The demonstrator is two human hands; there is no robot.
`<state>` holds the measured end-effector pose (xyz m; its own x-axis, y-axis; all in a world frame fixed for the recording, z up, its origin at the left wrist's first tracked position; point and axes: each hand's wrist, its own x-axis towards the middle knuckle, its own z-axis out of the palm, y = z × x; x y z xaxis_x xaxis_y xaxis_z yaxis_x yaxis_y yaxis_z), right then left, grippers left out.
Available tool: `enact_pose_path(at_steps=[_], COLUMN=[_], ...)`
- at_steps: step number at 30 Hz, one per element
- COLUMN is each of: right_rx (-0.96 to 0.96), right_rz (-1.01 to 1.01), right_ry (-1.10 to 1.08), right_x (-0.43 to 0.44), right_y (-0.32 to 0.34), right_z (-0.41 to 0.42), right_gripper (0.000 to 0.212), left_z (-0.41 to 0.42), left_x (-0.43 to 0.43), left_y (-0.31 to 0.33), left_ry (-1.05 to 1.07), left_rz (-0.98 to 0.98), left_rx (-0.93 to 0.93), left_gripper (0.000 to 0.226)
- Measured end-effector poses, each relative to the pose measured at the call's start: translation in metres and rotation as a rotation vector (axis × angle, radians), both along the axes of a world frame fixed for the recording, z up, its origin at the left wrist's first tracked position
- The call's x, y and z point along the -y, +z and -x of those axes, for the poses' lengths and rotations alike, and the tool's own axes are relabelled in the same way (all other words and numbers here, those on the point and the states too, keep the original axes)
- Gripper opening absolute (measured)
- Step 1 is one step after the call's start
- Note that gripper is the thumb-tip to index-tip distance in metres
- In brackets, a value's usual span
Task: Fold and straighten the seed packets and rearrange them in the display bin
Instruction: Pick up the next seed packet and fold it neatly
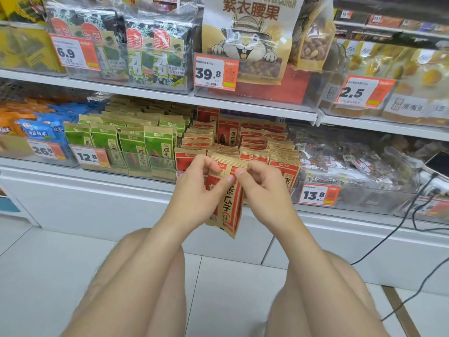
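Head view. Pinched the top edge of one red seed packet (228, 207) with left hand (194, 188) and right hand (264, 188), close together, thumbs and fingertips curled onto the flap. Held it upright just in front of the display bin (291, 189), outside it, above the floor. Judged to be mid-fold: needed level pinches, a crease run straight across the top, then smoothing outward. Called afterwards for slotting upright among the standing red packets (255, 144) without crushing neighbours.

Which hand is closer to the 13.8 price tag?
Right. The right hand is just left of the 13.8 price tag; the left hand lies farther left, beyond the red packet.
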<state>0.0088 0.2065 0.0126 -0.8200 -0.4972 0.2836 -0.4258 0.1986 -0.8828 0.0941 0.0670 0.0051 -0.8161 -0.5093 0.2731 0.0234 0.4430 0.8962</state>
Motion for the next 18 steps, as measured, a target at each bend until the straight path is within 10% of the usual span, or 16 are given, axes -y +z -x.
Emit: enact_pose_path(at_steps=[18], right_rx=[-0.042], right_rz=[0.041], right_ry=[-0.006], right_x=[0.0], right_y=[0.004], right_z=[-0.006], right_gripper=[0.027], left_z=[0.003], left_x=[-0.012], left_y=[-0.008], left_ry=[-0.025], left_rz=[0.294], left_rx=[-0.074], left_gripper=[0.031])
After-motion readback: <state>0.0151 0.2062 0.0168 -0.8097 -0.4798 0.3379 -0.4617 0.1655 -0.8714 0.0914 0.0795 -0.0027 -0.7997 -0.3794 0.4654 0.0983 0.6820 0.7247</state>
